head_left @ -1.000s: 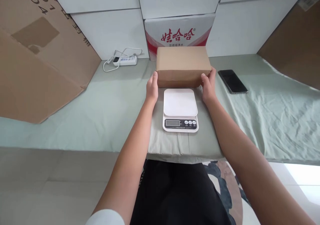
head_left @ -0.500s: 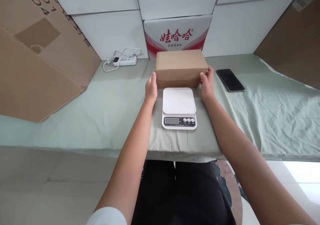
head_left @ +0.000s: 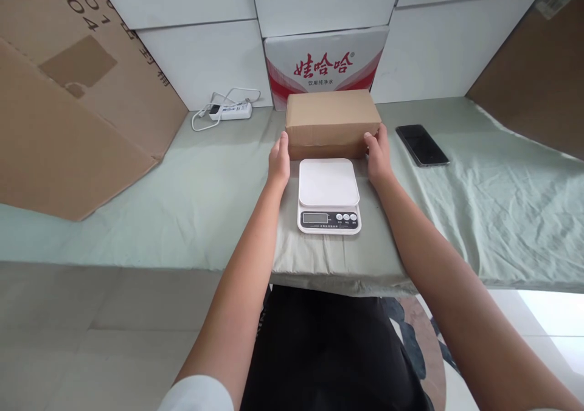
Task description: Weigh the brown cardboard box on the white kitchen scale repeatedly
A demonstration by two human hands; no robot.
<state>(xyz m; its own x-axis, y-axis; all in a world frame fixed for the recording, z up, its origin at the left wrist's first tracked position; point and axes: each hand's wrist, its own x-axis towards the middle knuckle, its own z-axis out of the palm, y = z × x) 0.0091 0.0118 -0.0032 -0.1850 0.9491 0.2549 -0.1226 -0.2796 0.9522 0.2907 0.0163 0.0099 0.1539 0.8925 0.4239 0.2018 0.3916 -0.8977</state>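
Note:
A plain brown cardboard box (head_left: 333, 122) rests on the green cloth behind a white kitchen scale (head_left: 329, 195). My left hand (head_left: 278, 160) presses against the box's left end and my right hand (head_left: 377, 154) against its right end, so both hands grip it between them. The scale's white platform carries nothing, and its small display and buttons face me. The box's bottom edge sits just beyond the scale's far rim.
A black phone (head_left: 422, 145) lies to the right on the green cloth (head_left: 182, 198). A white power strip (head_left: 230, 110) with cable sits at back left. A red-and-white printed carton (head_left: 326, 64) stands behind the box. Large cardboard sheets (head_left: 68, 107) lean at left and right.
The box sits slightly farther back and lower than a second ago, set down behind the scale. My hands stay on its ends, with the right fingers drawn in a little.

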